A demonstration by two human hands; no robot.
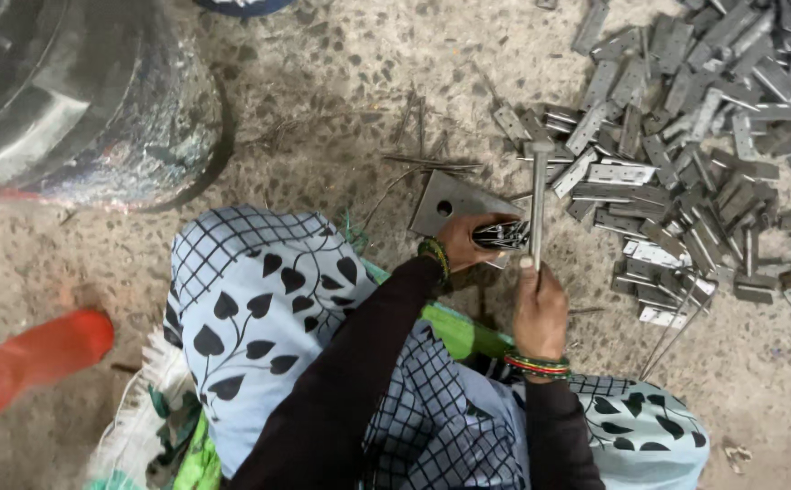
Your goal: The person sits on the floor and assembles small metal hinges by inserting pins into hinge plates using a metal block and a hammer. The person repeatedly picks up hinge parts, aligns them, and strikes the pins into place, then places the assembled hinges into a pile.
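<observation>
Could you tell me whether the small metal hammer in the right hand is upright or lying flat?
Upright-ish: the small metal hammer rises from the right hand, its head uppermost, beside the left hand gripping a hinge.

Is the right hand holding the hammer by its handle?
Yes, the right hand grips the handle of the hammer, its head raised over the hinge pile.

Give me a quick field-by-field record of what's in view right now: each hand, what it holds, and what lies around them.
left hand: grips a small bundle of metal hinges against a flat steel plate with a hole
right hand: holds a hammer by the handle, head up near the pile
pile: loose grey hinges heaped on the floor to the right
thin rods: lying beside the pile, near the right hand
floor: speckled concrete
upper left: large dark drum
left edge: red object, blurred
</observation>
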